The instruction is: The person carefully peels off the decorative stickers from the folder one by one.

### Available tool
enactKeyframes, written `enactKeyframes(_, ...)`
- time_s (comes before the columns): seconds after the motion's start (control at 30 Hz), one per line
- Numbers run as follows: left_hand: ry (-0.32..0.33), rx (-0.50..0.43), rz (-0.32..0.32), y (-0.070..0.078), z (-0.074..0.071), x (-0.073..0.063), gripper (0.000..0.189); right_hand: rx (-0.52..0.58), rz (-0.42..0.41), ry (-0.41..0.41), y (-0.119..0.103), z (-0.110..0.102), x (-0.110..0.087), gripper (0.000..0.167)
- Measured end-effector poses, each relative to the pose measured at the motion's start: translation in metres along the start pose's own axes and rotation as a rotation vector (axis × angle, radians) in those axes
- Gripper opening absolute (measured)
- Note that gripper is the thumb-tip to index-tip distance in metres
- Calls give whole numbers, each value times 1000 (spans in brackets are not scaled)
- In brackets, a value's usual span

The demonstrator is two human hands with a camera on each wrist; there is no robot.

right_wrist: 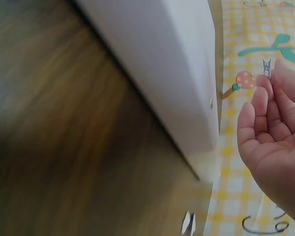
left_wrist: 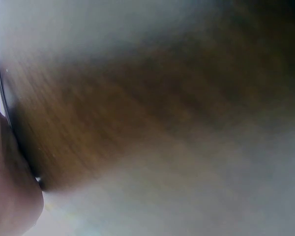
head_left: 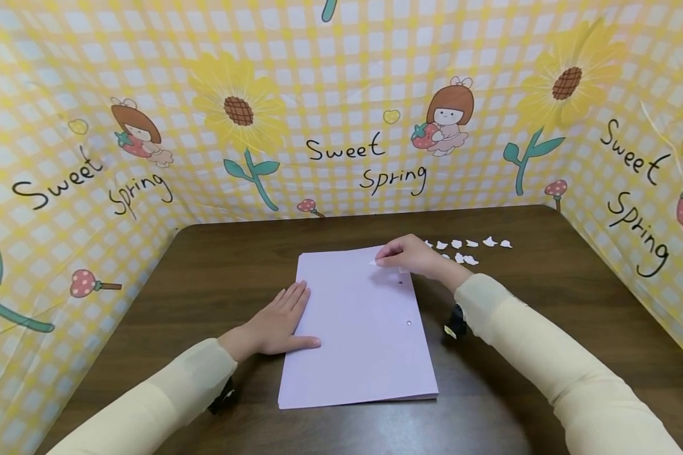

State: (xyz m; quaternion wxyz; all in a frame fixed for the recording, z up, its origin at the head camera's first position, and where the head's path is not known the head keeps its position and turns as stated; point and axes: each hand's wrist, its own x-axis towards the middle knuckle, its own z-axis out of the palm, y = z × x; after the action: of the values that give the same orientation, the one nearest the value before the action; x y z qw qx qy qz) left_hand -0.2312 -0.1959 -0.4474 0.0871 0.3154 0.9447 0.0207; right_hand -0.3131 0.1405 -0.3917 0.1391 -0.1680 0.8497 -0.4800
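A pale lilac folder or pad [head_left: 355, 341] lies on the brown table, with small round holes near its right edge. My left hand [head_left: 280, 323] rests on its left edge, fingers stretched out and thumb spread across the surface. Above the upper right part, my right hand [head_left: 412, 256] pinches a small cutout, probably a sticker [right_wrist: 266, 68], between thumb and fingertip. A tiny grey printed figure shows on it in the right wrist view. The left wrist view is mostly blurred and shows only part of the hand [left_wrist: 12, 191].
Several small white cutouts [head_left: 489, 241] lie in rows on the table [head_left: 227, 253] beyond my right hand, some partly hidden by it. A yellow checked cloth [head_left: 341, 82] with printed flowers stands around the back and sides.
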Motion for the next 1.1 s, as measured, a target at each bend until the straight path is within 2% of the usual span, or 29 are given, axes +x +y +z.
enactKeyframes(0.27, 2, 6, -1, 0, 0, -1, 115, 76, 12, 89, 18, -19, -16, 15)
enactKeyframes(0.57, 29, -3, 21, 1, 0, -1, 112, 76, 24, 151, 44, -46, -36, 19)
enactKeyframes(0.87, 22, 1, 25, 2, -3, -2, 111, 123, 79, 212, 66, -83, -56, 31)
enactKeyframes(1.1, -4, 3, 10, 4, -7, -4, 112, 72, 124, 262, 88, -108, -69, 34)
